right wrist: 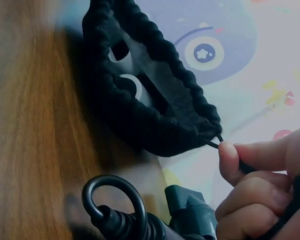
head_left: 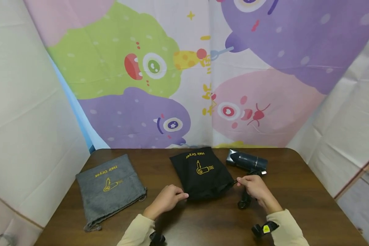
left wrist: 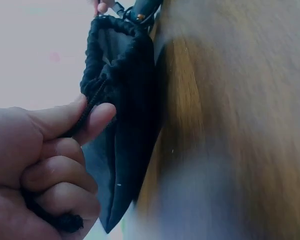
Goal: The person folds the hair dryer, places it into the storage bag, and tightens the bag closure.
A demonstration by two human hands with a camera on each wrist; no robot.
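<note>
A black drawstring pouch (head_left: 207, 177) with gold "Hair Dryer" print and a dryer drawing lies at the table's middle, its gathered mouth toward me. Thumb and forefinger of my left hand (head_left: 169, 199) pinch the drawstring at the mouth's left corner. In the left wrist view the cord's end (left wrist: 70, 222) pokes out below my curled fingers. At the right corner my right hand (head_left: 256, 187) pinches the black cord (right wrist: 210, 143) where it leaves the hem. Through the partly open mouth, pale rounded pieces (right wrist: 131, 87) show inside; the rest of them is hidden.
A dark hair dryer (head_left: 247, 160) lies at the back right, partly behind my right hand, its looped cord end (right wrist: 115, 187) close below the pouch. A grey "Hair Dryer" drawstring pouch (head_left: 110, 188) lies flat at the left. Behind the table hangs a cartoon-printed cloth (head_left: 196, 130).
</note>
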